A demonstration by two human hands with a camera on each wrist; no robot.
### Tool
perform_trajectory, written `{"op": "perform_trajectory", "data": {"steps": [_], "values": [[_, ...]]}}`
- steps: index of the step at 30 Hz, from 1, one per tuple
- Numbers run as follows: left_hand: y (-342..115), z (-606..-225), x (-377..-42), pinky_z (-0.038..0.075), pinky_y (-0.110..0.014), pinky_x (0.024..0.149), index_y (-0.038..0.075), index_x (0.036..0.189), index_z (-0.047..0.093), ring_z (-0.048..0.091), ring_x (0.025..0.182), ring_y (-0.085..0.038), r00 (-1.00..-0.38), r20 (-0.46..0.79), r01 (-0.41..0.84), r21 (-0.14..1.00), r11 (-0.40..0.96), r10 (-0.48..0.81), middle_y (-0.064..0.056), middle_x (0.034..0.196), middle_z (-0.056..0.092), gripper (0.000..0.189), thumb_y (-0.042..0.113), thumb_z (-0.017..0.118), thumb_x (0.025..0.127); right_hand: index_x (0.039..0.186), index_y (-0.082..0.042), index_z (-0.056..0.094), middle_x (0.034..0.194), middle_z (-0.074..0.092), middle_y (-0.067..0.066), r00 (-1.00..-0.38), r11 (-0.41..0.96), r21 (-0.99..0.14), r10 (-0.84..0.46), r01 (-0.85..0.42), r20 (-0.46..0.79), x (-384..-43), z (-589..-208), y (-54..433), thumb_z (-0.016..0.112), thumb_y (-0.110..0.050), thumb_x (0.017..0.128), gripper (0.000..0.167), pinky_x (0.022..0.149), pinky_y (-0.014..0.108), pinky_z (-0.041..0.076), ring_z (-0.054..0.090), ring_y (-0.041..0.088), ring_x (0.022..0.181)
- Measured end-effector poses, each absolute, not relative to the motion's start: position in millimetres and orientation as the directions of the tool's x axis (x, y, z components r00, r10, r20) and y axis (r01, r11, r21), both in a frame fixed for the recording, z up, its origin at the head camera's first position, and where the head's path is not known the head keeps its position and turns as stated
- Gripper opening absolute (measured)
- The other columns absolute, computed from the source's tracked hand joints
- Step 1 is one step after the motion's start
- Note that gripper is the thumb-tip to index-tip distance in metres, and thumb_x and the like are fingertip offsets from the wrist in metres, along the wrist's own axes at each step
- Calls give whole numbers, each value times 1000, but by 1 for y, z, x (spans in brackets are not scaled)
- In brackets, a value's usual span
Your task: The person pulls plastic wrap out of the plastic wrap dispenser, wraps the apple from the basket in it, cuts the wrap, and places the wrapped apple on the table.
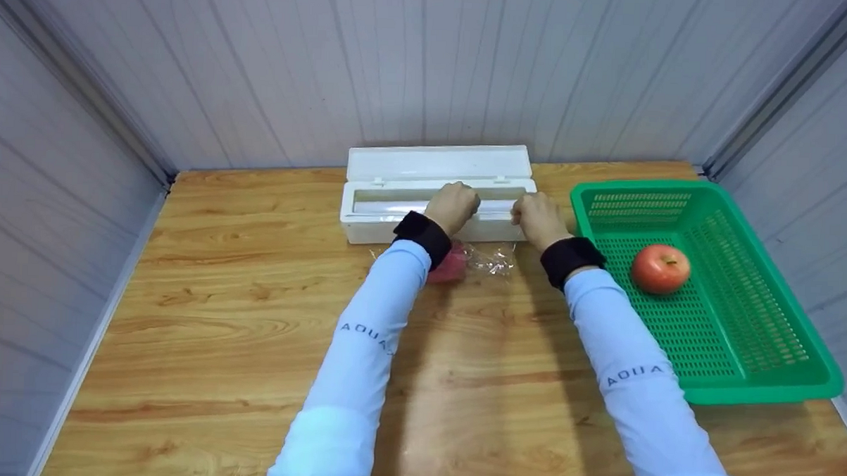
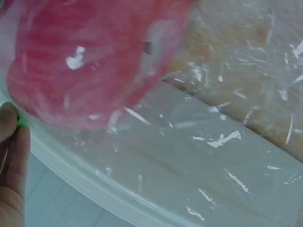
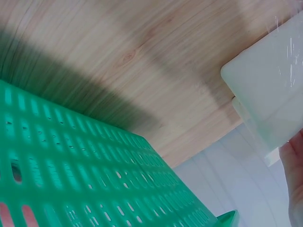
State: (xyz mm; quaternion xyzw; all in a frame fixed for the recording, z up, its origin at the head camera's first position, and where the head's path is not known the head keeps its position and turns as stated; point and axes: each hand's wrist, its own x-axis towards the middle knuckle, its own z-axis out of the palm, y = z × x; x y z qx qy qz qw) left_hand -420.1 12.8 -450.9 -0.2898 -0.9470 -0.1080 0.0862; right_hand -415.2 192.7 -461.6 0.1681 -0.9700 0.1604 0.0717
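A white cling film box [image 1: 367, 230] stands at the back with its lid [image 1: 440, 164] raised and a roll of film [image 1: 389, 206] inside. My left hand [image 1: 454, 205] is at the middle of its front edge, where thumb and finger pinch a small green piece [image 2: 21, 121] on the rim. My right hand [image 1: 539, 217] grips the box's right end with curled fingers; its fingertips are partly hidden. Clear film [image 1: 492, 260] hangs over the front of the box. Behind that film lies a pink-red thing [image 2: 94, 61], partly covered by my left wrist; its kind is unclear.
A green plastic basket [image 1: 768, 250] with slotted walls stands to the right, close by my right forearm. One red apple [image 1: 660, 269] lies in it. The wooden table [image 1: 252, 316] meets pale panel walls at the back and both sides.
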Motion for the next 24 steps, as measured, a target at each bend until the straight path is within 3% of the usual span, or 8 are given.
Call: {"op": "perform_trajectory", "data": {"steps": [7,14,24], "values": [[-5,-450,-418,53,-36,65,2,70,68,64,74,-27,-835,217,544,182,819,506,-12,78,69,19,-8,53,73,73,-1,70,81,68,17,-931,891,-285,-308,-354,194,-415,-460,193,59,4,75,11,72,46,50,62,35,80],[-18,-453,-416,49,-34,62,0,64,64,54,66,-21,-828,254,552,211,807,500,-11,72,66,19,-10,50,72,74,-1,69,81,68,16,-938,898,-282,-297,-338,179,-415,-460,194,58,1,78,13,70,48,50,63,33,81],[-27,-454,-415,49,-34,61,0,64,64,57,66,-23,-837,243,540,217,813,490,-11,71,66,20,-11,49,71,72,-1,68,80,67,17,-938,894,-296,-291,-337,188,-414,-461,194,60,1,77,10,69,47,50,63,33,80]]}}
